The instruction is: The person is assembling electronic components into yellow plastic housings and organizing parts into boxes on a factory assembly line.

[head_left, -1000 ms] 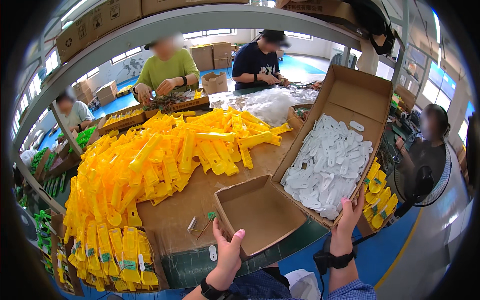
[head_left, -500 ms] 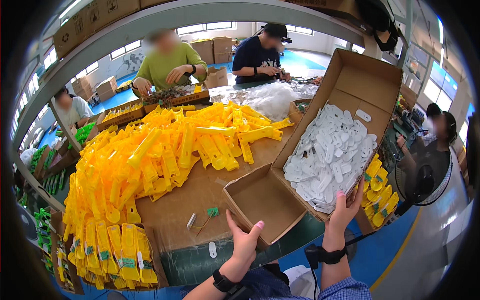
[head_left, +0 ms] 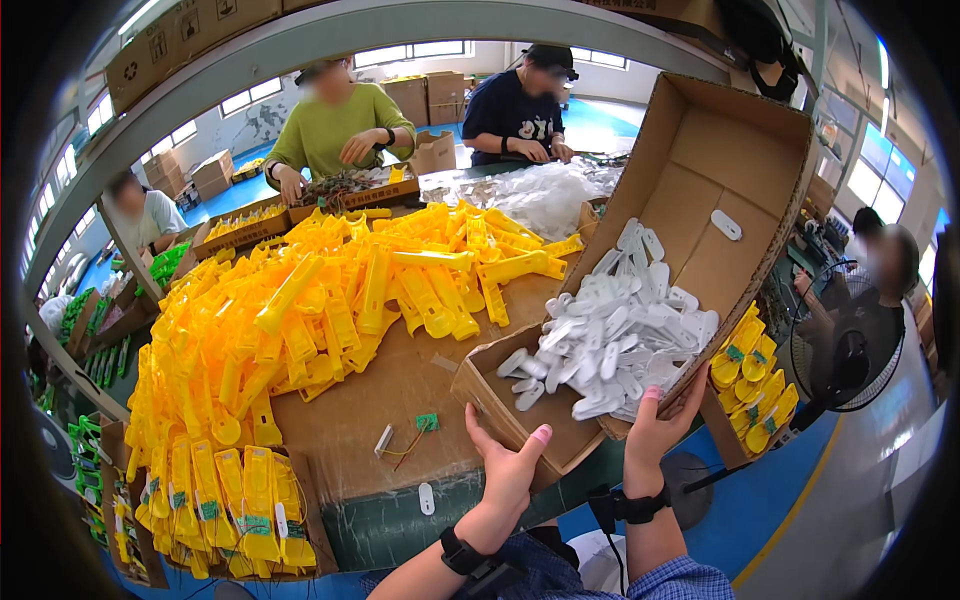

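Note:
My left hand (head_left: 506, 475) grips the near side of a small cardboard box (head_left: 486, 402), fingers on its outer wall and thumb at the rim. In my right hand (head_left: 652, 440) is the lower end of a long cardboard box (head_left: 735, 165), tilted down toward the small one. White oval plastic plates (head_left: 615, 345) slide in a heap from the long box over into the small box. One white plate (head_left: 726, 224) lies alone higher up on the long box's bottom.
A large pile of yellow plastic casings (head_left: 330, 300) covers the table's left. A small green circuit board (head_left: 427, 422) with wires and a single white plate (head_left: 427, 499) lie near the front edge. A box of yellow parts (head_left: 752, 385) and a fan (head_left: 845, 350) stand at right. Co-workers sit opposite.
The long box has tipped further, and the white plates have slid down from it into the small box, which was empty before. Both hands keep their hold.

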A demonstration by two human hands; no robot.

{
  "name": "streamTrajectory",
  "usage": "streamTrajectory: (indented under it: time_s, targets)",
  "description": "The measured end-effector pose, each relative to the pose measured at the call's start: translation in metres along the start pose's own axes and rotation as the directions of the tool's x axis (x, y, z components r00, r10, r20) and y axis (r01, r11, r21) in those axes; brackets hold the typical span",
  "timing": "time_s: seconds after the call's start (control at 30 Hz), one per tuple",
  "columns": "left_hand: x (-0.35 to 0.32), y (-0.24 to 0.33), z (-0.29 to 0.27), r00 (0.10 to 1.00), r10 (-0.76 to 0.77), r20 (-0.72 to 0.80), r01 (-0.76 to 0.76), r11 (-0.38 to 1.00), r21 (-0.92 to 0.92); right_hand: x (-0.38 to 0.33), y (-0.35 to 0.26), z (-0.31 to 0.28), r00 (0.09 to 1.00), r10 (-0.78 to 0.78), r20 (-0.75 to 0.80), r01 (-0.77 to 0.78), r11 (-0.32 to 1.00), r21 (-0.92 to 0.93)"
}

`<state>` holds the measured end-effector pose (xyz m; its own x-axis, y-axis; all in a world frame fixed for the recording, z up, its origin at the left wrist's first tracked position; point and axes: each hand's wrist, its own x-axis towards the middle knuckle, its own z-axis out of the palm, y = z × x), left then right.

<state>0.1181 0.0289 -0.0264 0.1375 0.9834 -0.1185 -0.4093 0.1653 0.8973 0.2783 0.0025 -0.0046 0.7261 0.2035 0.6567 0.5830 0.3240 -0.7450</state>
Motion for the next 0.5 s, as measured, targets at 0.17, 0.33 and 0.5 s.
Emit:
streamTrajectory:
  time_s: [0.17,0.33,0.5]
  targets:
    - [0.004,0.0,-0.003,0.999,-0.012,0.035,0.015,0.994,-0.107,-0.006,-0.002,-0.002,0.996,-0.082,0.037,0.085,0.993,-0.087]
    - [0.002,0.004,-0.005,0.999,-0.025,0.03,0.028,0.992,-0.124,-0.012,0.0,0.0,0.994,-0.088,0.059,0.094,0.991,-0.094]
    - [0.004,0.011,-0.007,0.997,-0.035,0.063,0.046,0.98,-0.193,-0.018,0.005,-0.004,0.993,-0.106,0.061,0.112,0.989,-0.102]
